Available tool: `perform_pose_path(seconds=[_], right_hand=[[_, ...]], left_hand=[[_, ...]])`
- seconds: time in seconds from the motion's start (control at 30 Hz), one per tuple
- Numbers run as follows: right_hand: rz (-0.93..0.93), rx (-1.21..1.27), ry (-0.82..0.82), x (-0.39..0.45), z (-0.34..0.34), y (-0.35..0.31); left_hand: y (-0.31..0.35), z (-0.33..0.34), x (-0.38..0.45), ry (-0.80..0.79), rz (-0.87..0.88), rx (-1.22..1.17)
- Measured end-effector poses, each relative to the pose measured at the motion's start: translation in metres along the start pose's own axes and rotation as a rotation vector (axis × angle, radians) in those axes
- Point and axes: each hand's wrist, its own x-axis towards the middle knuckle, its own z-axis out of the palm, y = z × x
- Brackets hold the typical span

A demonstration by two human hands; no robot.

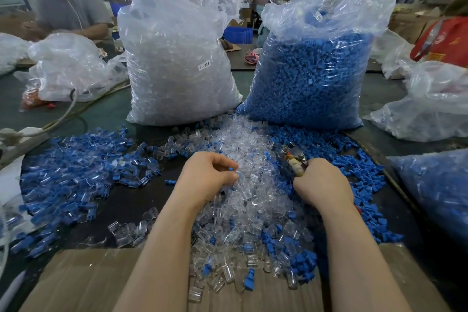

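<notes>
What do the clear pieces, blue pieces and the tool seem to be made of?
Clear pieces: glossy see-through plastic, glinting. Blue pieces: opaque, duller plastic, evenly coloured. Tool in the right hand: bare shiny metal head; grip wrapped in pale tape or cloth, unclear which.

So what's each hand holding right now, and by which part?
The left hand pinches a small blue plastic plug between its fingertips; which end is too small to tell. The right hand grips metal pliers by their tape-wrapped handles.
</notes>
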Motion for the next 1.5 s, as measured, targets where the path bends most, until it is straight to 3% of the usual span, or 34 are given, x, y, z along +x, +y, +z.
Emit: perform_pose_path(seconds=[0.37, 0.57, 0.67, 1.07, 1.37, 1.5], right_hand=[[0.032, -0.071, 0.021, -0.001, 0.002, -0.004], [0.034, -0.083, 0.017, 0.000, 0.004, -0.004], [0.034, -0.069, 0.035, -0.002, 0.004, -0.003], [-0.095, 0.141, 0.197, -0.003, 0.001, -0.006], [-0.159, 0.228, 0.287, -0.002, 0.001, -0.009], [-0.205, 0.342, 0.290, 0.000, 0.000, -0.010]], left_hand=[[0.006, 0.002, 0.000, 0.066, 0.046, -0.212], [0.004, 0.000, 0.000, 0.095, 0.054, -0.199], [0.001, -0.001, 0.000, 0.090, 0.042, -0.080], [0.014, 0.003, -0.006, -0.215, 0.076, 0.231], [0.017, 0.008, -0.005, -0.156, 0.056, 0.163], [0.017, 0.008, -0.007, -0.027, 0.056, 0.063]])
